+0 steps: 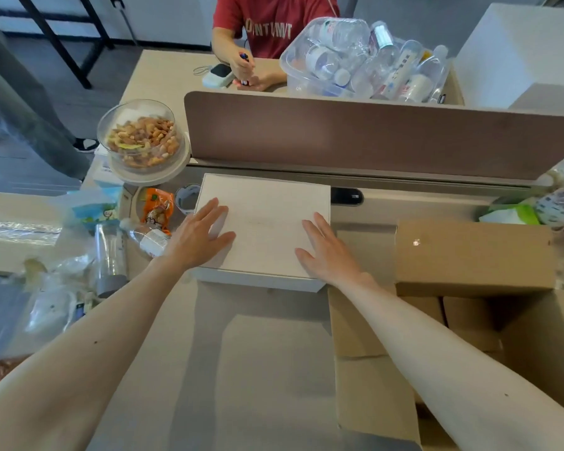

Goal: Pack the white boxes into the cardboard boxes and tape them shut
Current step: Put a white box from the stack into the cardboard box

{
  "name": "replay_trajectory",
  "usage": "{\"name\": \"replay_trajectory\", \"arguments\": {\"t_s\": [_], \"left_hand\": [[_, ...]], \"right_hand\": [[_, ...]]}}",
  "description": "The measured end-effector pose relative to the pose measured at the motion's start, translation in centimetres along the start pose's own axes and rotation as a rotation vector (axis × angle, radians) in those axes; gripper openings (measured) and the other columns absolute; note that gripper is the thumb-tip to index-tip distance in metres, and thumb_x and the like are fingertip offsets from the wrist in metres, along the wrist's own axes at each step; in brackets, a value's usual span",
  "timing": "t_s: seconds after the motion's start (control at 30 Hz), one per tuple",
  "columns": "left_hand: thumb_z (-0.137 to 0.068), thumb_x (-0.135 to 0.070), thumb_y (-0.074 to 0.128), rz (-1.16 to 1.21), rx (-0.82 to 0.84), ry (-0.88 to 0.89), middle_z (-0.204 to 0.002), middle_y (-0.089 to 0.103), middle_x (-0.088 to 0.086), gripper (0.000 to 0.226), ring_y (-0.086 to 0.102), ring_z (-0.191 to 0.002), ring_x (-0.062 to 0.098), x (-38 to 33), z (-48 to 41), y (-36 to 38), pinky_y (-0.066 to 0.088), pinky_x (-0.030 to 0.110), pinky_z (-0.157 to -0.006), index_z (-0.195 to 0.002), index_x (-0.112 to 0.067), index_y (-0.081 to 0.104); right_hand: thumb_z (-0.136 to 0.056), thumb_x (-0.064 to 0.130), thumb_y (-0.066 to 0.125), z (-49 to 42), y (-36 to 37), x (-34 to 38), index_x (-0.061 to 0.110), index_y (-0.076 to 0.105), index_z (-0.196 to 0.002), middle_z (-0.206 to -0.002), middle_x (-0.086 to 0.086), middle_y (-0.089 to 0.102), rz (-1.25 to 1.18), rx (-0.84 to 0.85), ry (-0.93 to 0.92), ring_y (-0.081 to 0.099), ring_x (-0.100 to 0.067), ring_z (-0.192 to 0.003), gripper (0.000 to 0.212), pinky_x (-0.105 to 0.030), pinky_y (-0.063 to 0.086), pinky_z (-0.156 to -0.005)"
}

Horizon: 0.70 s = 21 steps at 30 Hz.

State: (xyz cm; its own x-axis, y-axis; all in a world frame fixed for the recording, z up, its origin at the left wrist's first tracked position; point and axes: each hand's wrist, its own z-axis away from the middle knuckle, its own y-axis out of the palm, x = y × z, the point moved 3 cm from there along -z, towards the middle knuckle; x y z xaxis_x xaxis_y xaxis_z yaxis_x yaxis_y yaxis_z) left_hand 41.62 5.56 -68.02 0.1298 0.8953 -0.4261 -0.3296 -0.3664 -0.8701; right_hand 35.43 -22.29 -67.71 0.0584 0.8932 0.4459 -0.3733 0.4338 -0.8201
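Now laying the left hand (pixel 199 236) flat on the left side of the white box (pixel 264 219), with its fingers (pixel 214 206) straight, released and clasping nothing. Likewise pressing the right hand (pixel 326 252) flat onto the lid near its near-right corner, with those fingers (pixel 319 222) also stretched out and released. Finding the white box lying lid-up toward the far edge of the surface (pixel 264 369), just before the brown divider panel (pixel 372 135). Seeing an open cardboard box (pixel 372 395) at the right edge of the surface, flaps spread, just beside the right forearm, and a closed cardboard box (pixel 472 255) beyond it, to the right of the white box. Noticing a clear bowl of nuts (pixel 140 138) toward the far-left corner, with an orange snack packet (pixel 157 206) and a plastic bottle (pixel 147 239) lying on its side just left of the left hand. Glimpsing, past the divider, a clear tub of empty bottles (pixel 355 60) and a person in a red shirt (pixel 274 21) holding something small.
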Motion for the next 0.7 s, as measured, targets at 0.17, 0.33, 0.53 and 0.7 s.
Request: {"name": "replay_trajectory", "arguments": {"t_s": [0.17,0.33,0.53,0.7], "left_hand": [[-0.088,-0.063,0.051,0.026,-0.02,0.022,-0.164,0.011,-0.009,0.074,0.034,-0.144,0.027,-0.1,-1.2,-0.4,0.043,0.051,-0.105,-0.151,-0.032,0.03],[-0.083,-0.068,0.048,0.067,-0.049,0.052,-0.164,0.01,-0.008,0.081,0.034,-0.144,0.029,0.1,-1.5,0.0,0.041,0.051,-0.105,-0.152,-0.029,0.031],[-0.081,-0.067,0.057,0.145,-0.127,0.027,-0.162,0.019,-0.01,0.079,0.039,-0.14,0.03,0.0,-0.9,-0.3,0.046,0.054,-0.103,-0.148,-0.029,0.04],[-0.077,-0.069,0.058,0.156,-0.21,-0.021,-0.16,0.025,-0.008,0.084,0.039,-0.141,0.025,0.0,1.1,-2.0,0.046,0.05,-0.104,-0.147,-0.025,0.043]], "right_hand": [[-0.098,0.054,0.041,-1.3,0.2,0.9,0.028,0.012,-0.157,-0.164,0.009,-0.012,-0.043,-0.034,0.021,0.012,-0.02,-0.151,0.07,-0.043,0.03,-0.113],[-0.096,0.059,0.042,-1.7,0.7,1.4,0.03,0.014,-0.156,-0.165,0.008,-0.011,-0.057,-0.106,0.047,0.012,-0.022,-0.151,0.072,-0.045,0.024,-0.116],[-0.095,0.061,0.044,-1.7,0.6,1.7,0.028,0.018,-0.156,-0.165,0.006,-0.007,-0.064,-0.126,0.059,0.012,-0.023,-0.151,0.074,-0.047,0.023,-0.119],[-0.094,0.059,0.047,-1.6,-0.2,3.1,0.025,0.023,-0.155,-0.165,0.005,0.003,-0.081,-0.171,-0.008,0.012,-0.019,-0.151,0.074,-0.05,0.023,-0.119]]}}
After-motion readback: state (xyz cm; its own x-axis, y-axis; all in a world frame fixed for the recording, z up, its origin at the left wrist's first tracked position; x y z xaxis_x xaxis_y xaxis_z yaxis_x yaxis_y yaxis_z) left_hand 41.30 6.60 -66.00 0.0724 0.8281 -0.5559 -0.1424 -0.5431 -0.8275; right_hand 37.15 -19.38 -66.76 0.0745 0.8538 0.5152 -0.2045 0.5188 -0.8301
